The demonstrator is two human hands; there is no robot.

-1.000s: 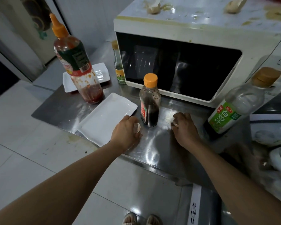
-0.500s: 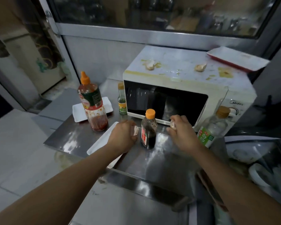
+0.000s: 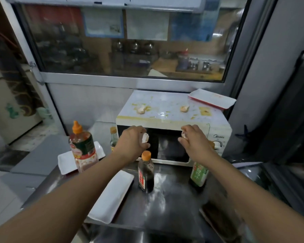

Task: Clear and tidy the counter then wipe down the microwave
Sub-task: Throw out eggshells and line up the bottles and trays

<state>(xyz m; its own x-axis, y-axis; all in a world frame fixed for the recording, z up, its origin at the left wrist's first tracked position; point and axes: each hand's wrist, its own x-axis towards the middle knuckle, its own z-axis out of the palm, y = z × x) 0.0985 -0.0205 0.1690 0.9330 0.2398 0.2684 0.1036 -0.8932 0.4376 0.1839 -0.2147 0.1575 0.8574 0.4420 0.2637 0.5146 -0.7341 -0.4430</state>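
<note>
A white microwave [image 3: 219, 128] stands at the back of the steel counter [image 3: 174, 204]. Its top is smeared with yellow stains and carries two pale scraps, one on the left [image 3: 141, 109] and one on the right [image 3: 184, 108]. My left hand [image 3: 132, 143] is raised in front of the microwave door and grips a small pale scrap [image 3: 145, 137]. My right hand [image 3: 193, 142] is level with it and pinches another small pale scrap [image 3: 183, 134].
A dark sauce bottle [image 3: 146, 171] and a green-labelled bottle [image 3: 199, 174] stand before the microwave. A red sauce bottle [image 3: 82, 146] stands on a white plate [image 3: 65, 163] at left, a small bottle [image 3: 113, 137] behind. Another white plate [image 3: 112, 195] lies near the front edge. A red-rimmed tray [image 3: 211, 98] overhangs the microwave top.
Both hands rose from the counter surface to the height of the microwave door, each keeping its scrap. The view tilted up and now shows the window above.
</note>
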